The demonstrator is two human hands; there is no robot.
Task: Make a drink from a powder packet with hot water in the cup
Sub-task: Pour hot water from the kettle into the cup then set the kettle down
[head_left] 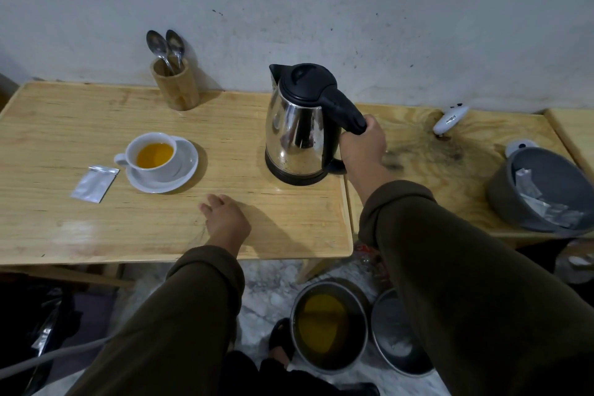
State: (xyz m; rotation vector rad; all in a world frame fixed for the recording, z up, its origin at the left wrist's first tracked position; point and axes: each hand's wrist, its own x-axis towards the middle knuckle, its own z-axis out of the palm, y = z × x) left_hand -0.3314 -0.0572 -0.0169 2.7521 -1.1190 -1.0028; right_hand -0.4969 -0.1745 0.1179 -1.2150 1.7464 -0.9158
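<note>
A white cup [151,154] holding orange liquid stands on a white saucer [180,177] at the left of the wooden table [96,228]. Just left of the saucer lies a silver powder packet [94,183], flat on the wood. A steel kettle [300,128] with a black lid and handle stands upright on the table to the right. My right hand [363,145] is wrapped around the kettle's handle. My left hand [226,219] rests on the table in front, fingers apart, holding nothing.
A wooden holder [175,87] with two spoons stands at the back by the wall. On a second table to the right sit a grey bowl [540,193] of packets and a small white device [450,119]. Two metal pots [328,325] stand on the floor below.
</note>
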